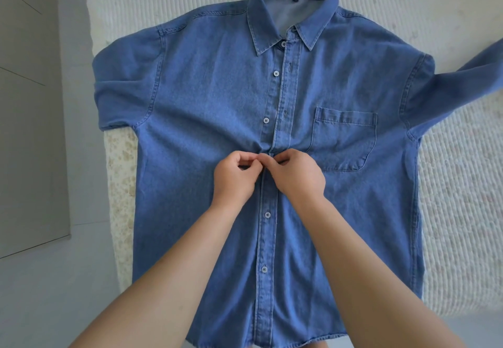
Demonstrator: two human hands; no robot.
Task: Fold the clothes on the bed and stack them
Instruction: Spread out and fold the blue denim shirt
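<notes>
At the bed's (449,198) near edge, left hand (234,177) and right hand (296,174) pinch the placket of the flat, face-up denim shirt (206,108), fingers curled tight; a missed buttonhole likely leaves puckered, lopsided folds.

Denim shirt (206,119) flat, front up, on bed (457,189); left hand (236,176) and right hand (297,173) pinching its button placket (268,233) mid-front

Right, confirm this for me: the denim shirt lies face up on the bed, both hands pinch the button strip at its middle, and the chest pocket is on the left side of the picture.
One detail is wrong. The head view shows the chest pocket on the right side of the picture, not the left. The rest holds: the denim shirt lies face up on the bed, with the left hand and right hand pinching the button strip at its middle.
</notes>
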